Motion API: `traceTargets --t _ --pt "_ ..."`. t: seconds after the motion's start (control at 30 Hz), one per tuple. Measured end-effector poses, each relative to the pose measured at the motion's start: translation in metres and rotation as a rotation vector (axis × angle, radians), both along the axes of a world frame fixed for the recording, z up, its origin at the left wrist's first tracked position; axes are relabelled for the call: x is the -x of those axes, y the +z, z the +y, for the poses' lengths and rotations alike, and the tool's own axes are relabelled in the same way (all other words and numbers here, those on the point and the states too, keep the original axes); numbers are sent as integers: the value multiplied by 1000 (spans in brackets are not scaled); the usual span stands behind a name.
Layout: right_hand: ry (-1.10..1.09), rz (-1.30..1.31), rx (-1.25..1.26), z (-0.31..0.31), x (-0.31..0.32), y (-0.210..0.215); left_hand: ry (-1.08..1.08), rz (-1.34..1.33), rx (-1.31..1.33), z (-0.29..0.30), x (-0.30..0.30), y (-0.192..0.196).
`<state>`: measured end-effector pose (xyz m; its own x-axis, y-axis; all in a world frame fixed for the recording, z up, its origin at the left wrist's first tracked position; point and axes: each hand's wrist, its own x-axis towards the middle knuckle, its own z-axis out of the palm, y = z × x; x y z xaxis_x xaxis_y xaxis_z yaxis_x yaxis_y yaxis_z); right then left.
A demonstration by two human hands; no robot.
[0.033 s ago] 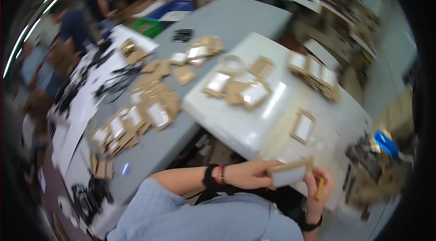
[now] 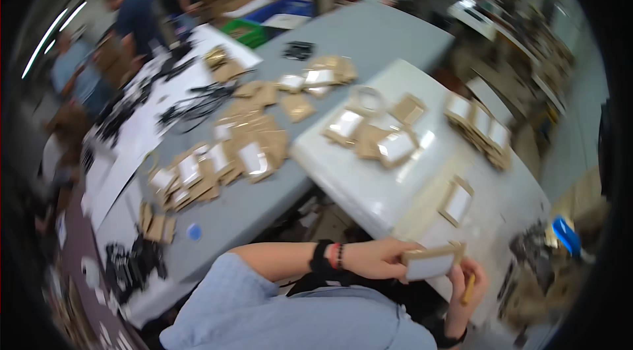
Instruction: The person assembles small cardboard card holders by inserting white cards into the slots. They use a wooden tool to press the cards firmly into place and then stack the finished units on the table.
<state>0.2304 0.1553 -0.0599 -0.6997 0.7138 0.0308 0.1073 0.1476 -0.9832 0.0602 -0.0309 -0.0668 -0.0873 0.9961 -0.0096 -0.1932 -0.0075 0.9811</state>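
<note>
Between both hands is a small brown kraft packet with a white label [image 2: 430,265], tilted over the near edge of the white table [image 2: 353,185]. My left hand [image 2: 379,259], closed, grips its left end. My right hand [image 2: 466,282] has the right end between thumb and fingers. A slim yellow stick-like tool [image 2: 469,289] is also in my right hand; blur hides its exact kind. Just beyond lies a similar labelled packet [image 2: 456,201] by itself on the white table. Farther off, more packets [image 2: 395,147] lie beside a roll of clear tape [image 2: 367,100].
A row of labelled packets [image 2: 480,124] lies at the white table's right. Many packets [image 2: 247,135] are heaped on the grey table [image 2: 389,27], near black cables [image 2: 194,107]. Green [image 2: 245,33] and blue bins [image 2: 283,10] stand beyond. People [image 2: 135,23] work at far left.
The whole scene has shifted right in the picture as my head turned. Both hands keep hold of the packet, whose tilt is about the same.
</note>
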Motion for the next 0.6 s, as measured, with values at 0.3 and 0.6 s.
traceTargets --t 0.3,0.6 --pt "251 -123 -234 14 11 19 1287 -153 -152 -155 -7 -37" --pt "221 -29 -187 32 2 9 2601 73 -297 -430 -39 -54"
